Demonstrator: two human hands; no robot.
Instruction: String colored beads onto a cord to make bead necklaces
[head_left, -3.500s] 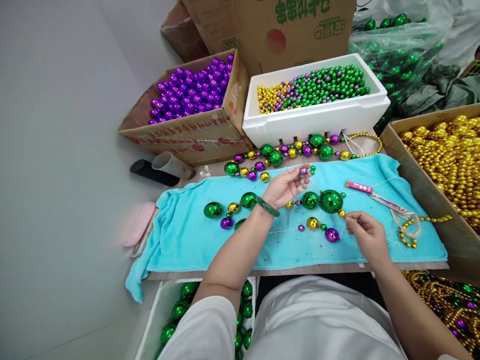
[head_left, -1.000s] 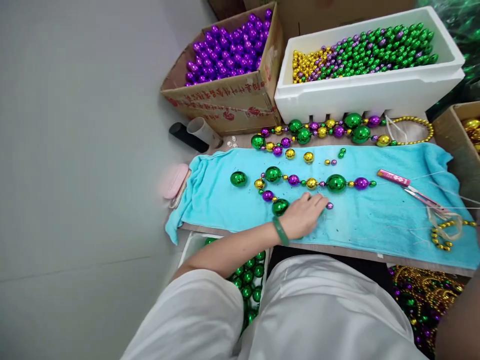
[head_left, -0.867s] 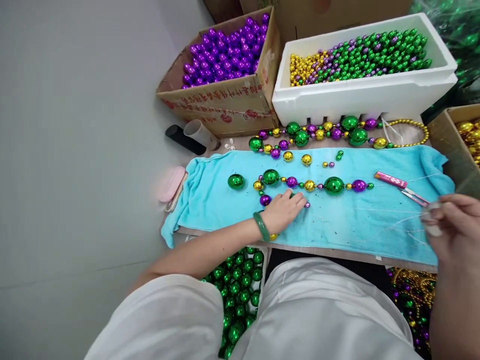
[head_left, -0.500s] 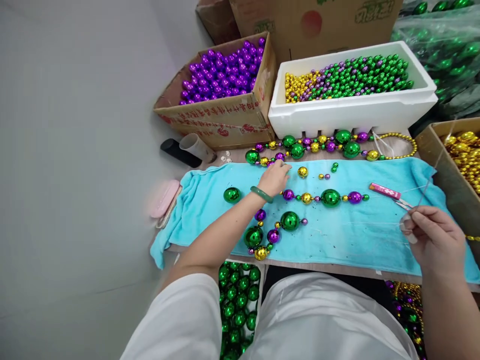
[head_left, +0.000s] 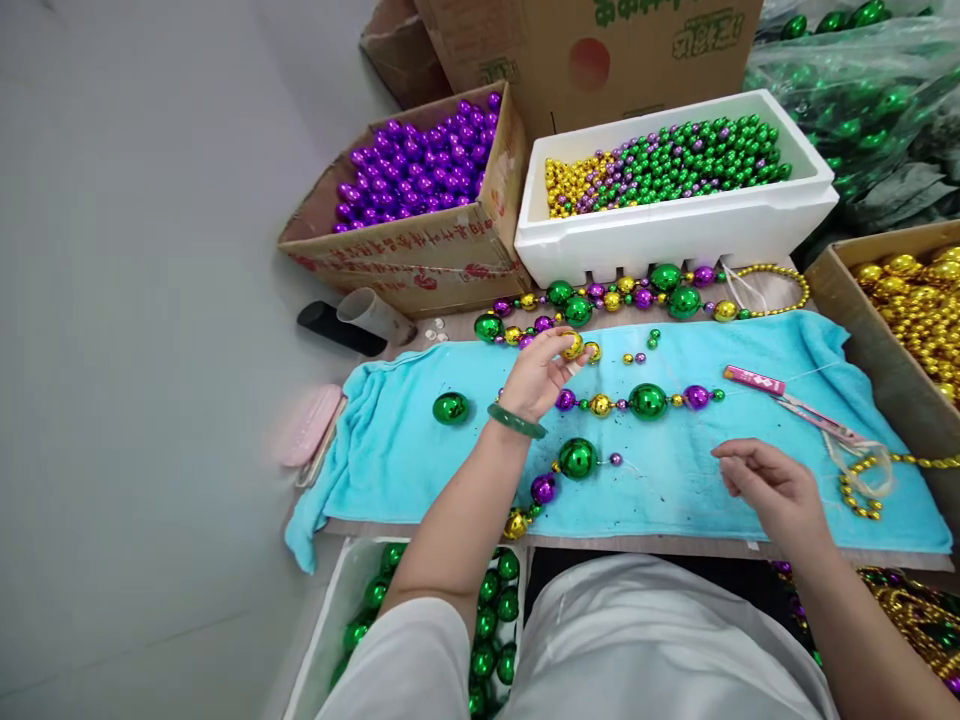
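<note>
A person sits at a tabletop covered by a turquoise towel (head_left: 420, 470), seen from above. The left hand (head_left: 536, 372), with a green bangle (head_left: 516, 422) at the wrist, pinches a loose gold bead (head_left: 574, 345) between thumb and fingertips at the far edge of the towel. A second gold bead (head_left: 592, 351) lies just beside it. The right hand (head_left: 772, 487) hovers low over the near right of the towel, fingers loosely curled; it seems to pinch a fine clear thread, but the thread is too thin to be sure.

A half-strung strand (head_left: 637, 401) of green, gold and purple beads lies across the middle of the towel, its tail curling toward the near edge past a large green bead (head_left: 577, 458). Pink-handled scissors (head_left: 787, 395) rest to the right. Beyond the towel sit a cardboard box of purple beads (head_left: 420, 175) and a white foam box of mixed beads (head_left: 675, 225).

To do this step well, the gold bead probably needs turning until its hole faces the thread end, with the thread kept taut and short.

Half a second ago the left hand lay flat, reaching for the gold beads; now it has one lifted. The right hand has moved in from the far right toward the middle.
</note>
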